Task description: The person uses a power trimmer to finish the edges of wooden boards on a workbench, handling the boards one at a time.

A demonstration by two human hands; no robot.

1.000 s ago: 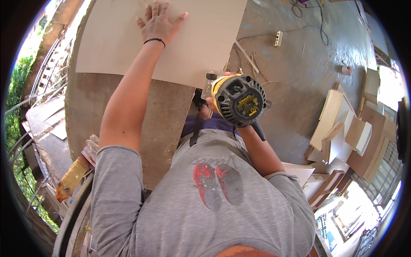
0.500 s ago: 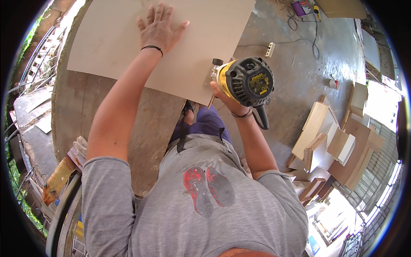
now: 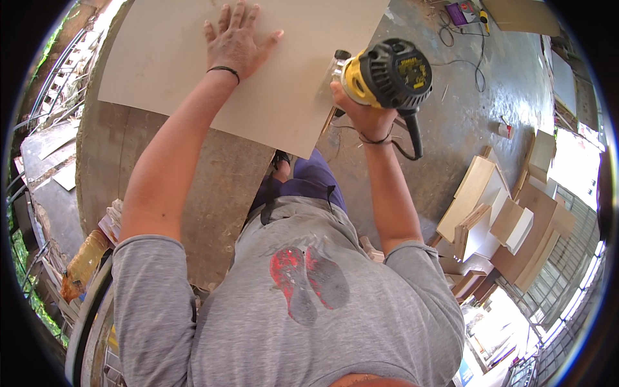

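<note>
A pale, flat board (image 3: 155, 71) lies on a brown worktable (image 3: 213, 187). My left hand (image 3: 237, 46) rests flat on the board with its fingers spread. Held at the board's right edge is a yellow and black trim router (image 3: 393, 74), its motor housing tilted up and to the right. My right hand (image 3: 361, 109) is wrapped round the router's lower body, which hides most of the fingers. A black cord (image 3: 414, 138) loops down from the router past my right wrist. The router's bit is hidden.
Behind on the right, a cable (image 3: 480, 61) runs over the concrete floor (image 3: 464, 116) by a purple box (image 3: 463, 13). A small can (image 3: 505, 129) stands farther right. Wooden boxes and panels (image 3: 477, 200) are piled at the right. Scraps of board (image 3: 58, 145) lie at the far left.
My right hand has moved the router forward and slightly right along the board's edge, uncovering the near right corner. The left hand stays flat on the board.
</note>
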